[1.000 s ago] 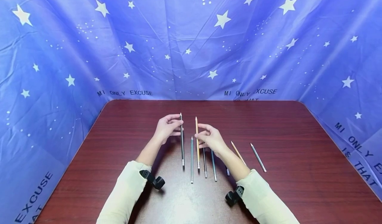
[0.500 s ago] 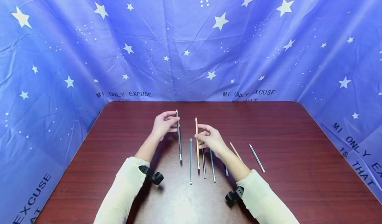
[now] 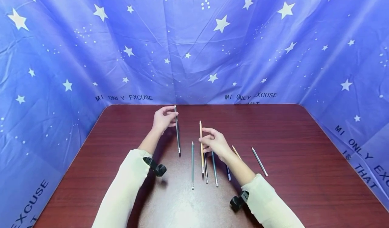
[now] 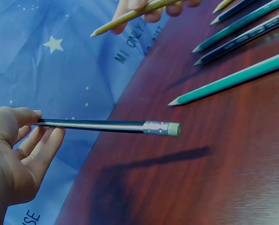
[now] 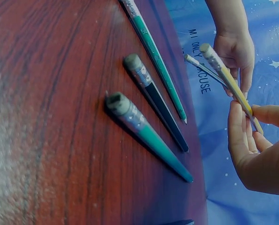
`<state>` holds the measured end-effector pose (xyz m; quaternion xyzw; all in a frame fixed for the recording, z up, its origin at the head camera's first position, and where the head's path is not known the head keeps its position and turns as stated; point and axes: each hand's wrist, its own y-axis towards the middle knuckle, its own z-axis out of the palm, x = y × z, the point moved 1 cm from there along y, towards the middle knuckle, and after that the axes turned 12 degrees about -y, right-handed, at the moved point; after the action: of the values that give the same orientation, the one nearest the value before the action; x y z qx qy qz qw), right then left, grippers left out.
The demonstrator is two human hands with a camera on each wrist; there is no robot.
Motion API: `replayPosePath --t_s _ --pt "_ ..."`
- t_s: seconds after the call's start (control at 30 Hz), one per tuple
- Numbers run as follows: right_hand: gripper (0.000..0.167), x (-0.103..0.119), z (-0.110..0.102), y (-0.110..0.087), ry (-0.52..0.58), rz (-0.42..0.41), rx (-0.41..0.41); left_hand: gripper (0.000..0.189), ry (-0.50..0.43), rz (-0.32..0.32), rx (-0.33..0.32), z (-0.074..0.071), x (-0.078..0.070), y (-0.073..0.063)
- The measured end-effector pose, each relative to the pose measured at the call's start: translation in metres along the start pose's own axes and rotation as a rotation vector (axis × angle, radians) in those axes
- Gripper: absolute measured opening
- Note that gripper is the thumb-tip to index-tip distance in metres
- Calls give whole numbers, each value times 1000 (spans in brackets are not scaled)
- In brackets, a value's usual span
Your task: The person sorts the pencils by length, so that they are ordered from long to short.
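Black, pale-striped on left held pencil (image 4: 92, 124) | yellow on right held pencil (image 3: 202, 157) | teal on leftmost lying pencil (image 3: 192, 165) | red-brown grain on table (image 3: 106, 153) | blue, white-starred on far curtain (image 3: 188, 25)

A striped pencil (image 4: 102, 125) is pinched at one end by the left hand (image 4: 13, 171). Above the striped pencil, a yellow pencil (image 4: 125, 18) is gripped by the right hand (image 4: 152, 17); near the striped pencil's eraser (image 4: 175, 129), a green pencil (image 4: 233, 82) is seen on the table (image 4: 191, 187).
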<state>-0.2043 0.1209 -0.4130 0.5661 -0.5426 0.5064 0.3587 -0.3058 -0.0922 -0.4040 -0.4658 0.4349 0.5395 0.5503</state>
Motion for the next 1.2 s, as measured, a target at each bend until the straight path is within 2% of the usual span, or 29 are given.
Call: replayPosePath --t_s 0.17,0.33,0.53,0.77,1.2 --pt "53 -2 -1 1 -3 0 1 42 35 12 -28 -3 -7 10" --pt "53 -5 -2 2 -7 5 -4 42 62 10 -42 -5 -4 19" --pt "52 -7 -3 1 -5 10 -7 41 110 -12 -51 -9 7 25" --pt "52 -7 -7 1 -5 6 -17 41 133 -49 -95 -16 16 28" --pt "52 -9 -8 -2 -12 13 -11 36 218 -114 -102 -28 42 26"
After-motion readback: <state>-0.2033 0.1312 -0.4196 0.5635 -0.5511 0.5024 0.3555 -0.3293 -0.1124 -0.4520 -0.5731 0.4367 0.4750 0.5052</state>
